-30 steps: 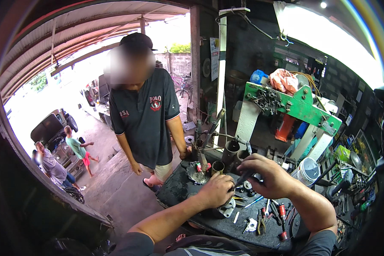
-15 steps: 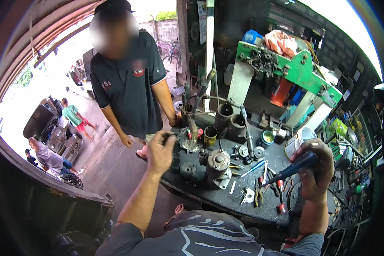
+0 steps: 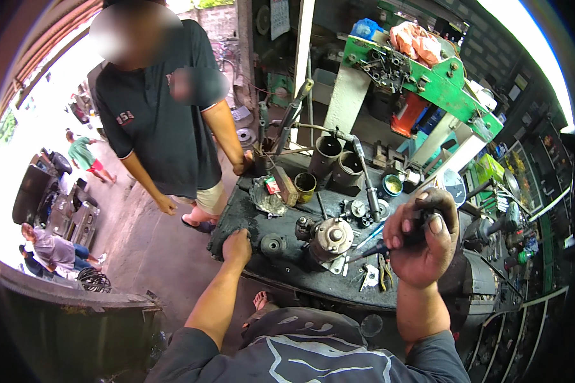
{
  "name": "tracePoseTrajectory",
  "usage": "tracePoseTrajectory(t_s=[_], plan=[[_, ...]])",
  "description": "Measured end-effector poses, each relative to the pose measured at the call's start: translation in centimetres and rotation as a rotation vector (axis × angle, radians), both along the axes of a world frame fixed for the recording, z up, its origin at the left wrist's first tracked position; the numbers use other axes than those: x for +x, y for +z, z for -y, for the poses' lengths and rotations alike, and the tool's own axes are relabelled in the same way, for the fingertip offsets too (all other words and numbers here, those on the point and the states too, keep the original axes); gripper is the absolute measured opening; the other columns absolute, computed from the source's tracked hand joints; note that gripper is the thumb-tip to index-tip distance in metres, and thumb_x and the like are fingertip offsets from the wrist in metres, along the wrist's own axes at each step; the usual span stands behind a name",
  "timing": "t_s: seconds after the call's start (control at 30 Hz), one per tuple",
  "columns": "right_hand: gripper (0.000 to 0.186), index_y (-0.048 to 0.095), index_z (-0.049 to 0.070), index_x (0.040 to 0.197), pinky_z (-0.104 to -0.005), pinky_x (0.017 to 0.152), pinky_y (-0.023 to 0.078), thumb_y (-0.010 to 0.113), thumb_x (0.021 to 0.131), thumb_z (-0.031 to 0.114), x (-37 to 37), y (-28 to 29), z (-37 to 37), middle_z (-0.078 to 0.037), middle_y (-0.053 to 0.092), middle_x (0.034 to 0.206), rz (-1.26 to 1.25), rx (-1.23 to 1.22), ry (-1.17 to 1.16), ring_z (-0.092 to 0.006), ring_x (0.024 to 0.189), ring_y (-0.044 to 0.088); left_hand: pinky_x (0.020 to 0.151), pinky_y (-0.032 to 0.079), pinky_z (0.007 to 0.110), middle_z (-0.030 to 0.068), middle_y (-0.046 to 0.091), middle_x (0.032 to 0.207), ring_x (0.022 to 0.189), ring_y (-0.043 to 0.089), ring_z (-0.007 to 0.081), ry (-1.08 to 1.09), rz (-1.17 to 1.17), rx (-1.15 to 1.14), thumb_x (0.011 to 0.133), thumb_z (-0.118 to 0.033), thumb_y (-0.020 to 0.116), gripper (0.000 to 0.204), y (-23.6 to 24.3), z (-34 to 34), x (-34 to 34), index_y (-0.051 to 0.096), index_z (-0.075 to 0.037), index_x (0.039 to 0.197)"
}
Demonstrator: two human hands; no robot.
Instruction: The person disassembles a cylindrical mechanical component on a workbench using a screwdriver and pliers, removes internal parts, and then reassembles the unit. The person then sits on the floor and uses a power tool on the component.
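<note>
My right hand is raised over the bench, fingers wrapped round the dark handle of a screwdriver. Its shaft points left toward a metal starter motor, which stands upright on the bench. At the bench's left edge, my left hand is closed with its fingers curled; whatever they may hold is hidden. A dark round part with a hole lies just right of that hand. Pliers and a small pale metal bracket lie below the screwdriver.
A person stands at the far left of the dark bench, one hand on it. Metal cylinders, a yellowish can and a foil-like tray stand farther back. A green press frame rises behind.
My left hand has come down to the bench edge. My right hand has moved left with the screwdriver, bringing its shaft near the starter motor. The view has shifted somewhat.
</note>
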State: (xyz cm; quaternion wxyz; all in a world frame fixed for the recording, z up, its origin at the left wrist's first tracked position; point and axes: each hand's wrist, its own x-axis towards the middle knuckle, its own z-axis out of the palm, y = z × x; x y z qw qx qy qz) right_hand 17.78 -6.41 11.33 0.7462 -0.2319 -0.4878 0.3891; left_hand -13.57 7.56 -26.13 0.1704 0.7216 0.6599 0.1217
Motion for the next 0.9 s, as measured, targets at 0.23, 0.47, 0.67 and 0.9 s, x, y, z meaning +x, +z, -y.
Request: tracePoseTrajectory(t_s=[0.23,0.47,0.67,0.9], plan=[[0.038,0.064,-0.007,0.120,-0.0313,0.060,0.054,0.072,0.106,0.028,-3.7,-1.1,-4.4,-0.013,0.063,0.089,0.081,0.029,-0.135,-0.0167,0.072,0.062,0.095,0.059,0.050,0.0152,0.075,0.117,0.109,0.074,0.0379,-0.147,0.083,-0.009,0.096,-0.022,0.078,0.025,1.1,-0.5,-1.2,0.080,-0.011,0.118],[0.034,0.064,-0.007,0.120,-0.0317,0.064,0.055,0.070,0.107,0.024,-4.2,-2.1,-6.2,-0.013,0.064,0.092,0.088,0.028,-0.158,-0.0173,0.076,0.062,0.085,0.061,0.042,0.0157,0.077,0.099,0.093,0.076,0.0344,-0.381,0.887,0.367,0.089,-0.009,0.086,0.021,13.9,3.2,6.2,0.081,-0.003,0.108],[0.032,0.062,-0.006,0.120,-0.0317,0.062,0.054,0.069,0.108,0.023,-4.6,-2.8,-6.6,-0.013,0.062,0.090,0.080,0.003,-0.184,-0.0169,0.075,0.061,0.088,0.059,0.041,0.0148,0.076,0.107,0.100,0.075,0.0330,-0.561,1.034,0.279,0.091,-0.008,0.086,0.025,20.7,4.2,10.7,0.081,-0.002,0.115],[0.024,0.063,-0.004,0.119,-0.0284,0.062,0.052,0.067,0.110,0.018,-5.7,-3.3,-6.8,-0.010,0.063,0.094,0.231,0.026,-0.304,-0.0152,0.074,0.062,0.085,0.059,0.042,0.0150,0.076,0.104,0.095,0.075,0.0334,-0.546,1.080,0.187,0.090,-0.004,0.084,0.023,20.3,3.9,11.5,0.081,-0.002,0.113]])
